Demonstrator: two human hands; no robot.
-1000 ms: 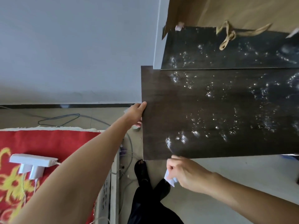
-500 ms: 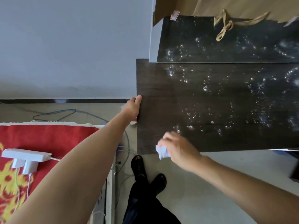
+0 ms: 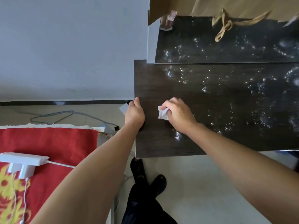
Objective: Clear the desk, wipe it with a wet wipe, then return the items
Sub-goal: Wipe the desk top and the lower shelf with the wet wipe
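A dark brown wood-grain bench (image 3: 218,110) glistens with scattered wet droplets. The person's right hand (image 3: 178,114) presses on it near its left end, fingers (image 3: 168,105) curled around a crumpled white wet wipe (image 3: 162,114). The left hand (image 3: 134,113) grips the bench's left edge, thumb on top. At the back, a brown paper bag with tan ribbon handles (image 3: 226,7) stands against a glossy dark panel (image 3: 226,42). To the left lies a red cloth with yellow flower pattern (image 3: 48,147), with a white power strip (image 3: 24,160) on it, plugs attached. Grey cables (image 3: 53,114) trail over the pale tiled floor (image 3: 194,183). Below the bench, black shoes (image 3: 137,170) and dark trousers show.
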